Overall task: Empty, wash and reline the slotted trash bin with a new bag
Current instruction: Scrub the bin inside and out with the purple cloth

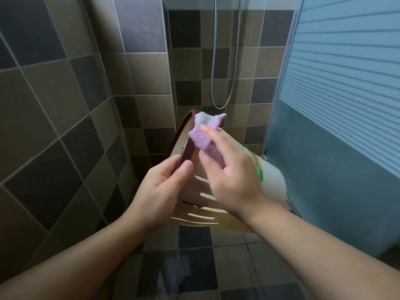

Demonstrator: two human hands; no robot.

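Both forearms come up from 6 o'clock. Left hand (162,191) pinches the dark maroon rim (187,150) of the cream slotted bin (200,210), thumb on top. Right hand (232,180), at about 3 o'clock of the left, grips a pink cloth (204,135) against the tilted bin, held in mid-air at centre. Beyond, at 12 o'clock, a shower hose (227,61) hangs on the tiled wall (65,94); a frosted door (337,94) stands at 2 o'clock.

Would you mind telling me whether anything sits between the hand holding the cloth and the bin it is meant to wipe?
Nothing visible does. The right hand holds the purple cloth right at the slotted bin, whose dark rim the left hand grips.
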